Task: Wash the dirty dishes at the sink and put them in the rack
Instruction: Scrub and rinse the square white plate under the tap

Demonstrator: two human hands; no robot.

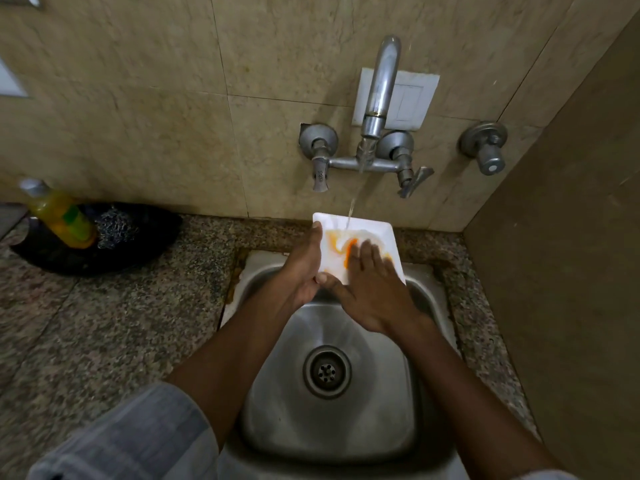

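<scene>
The speckled granite surface (114, 323) spread across the lower left and wrapped around the steel sink (391, 403), which sat sunk into it below a tiled wall (138, 98). The sink's basin was bare steel with a round drain (327, 371) at its middle. On the wall above it a chrome tap (380, 88) curved out from a mixer with two valves, and a thin stream of water (351, 211) fell from the spout. A separate valve (485, 147) was fixed to the wall to the right. At the far left of the surface lay a dark round dish (145, 251) holding a steel scourer (116, 230) and a yellow bottle of dish liquid (59, 213), the bottle tilted. Over the back edge of the sink a white square plate (367, 226) was held under the stream, tilted toward the person, with orange smears across its face. The left hand (304, 271) gripped the plate's left edge, fingers curled behind it and thumb at the near corner. The right hand (374, 289) lay flat and open on the plate's face, fingers spread over the orange stain and gripping nothing; the fingertips were blurred. A pale striped sleeve (131, 441) filled the lower left corner.
</scene>
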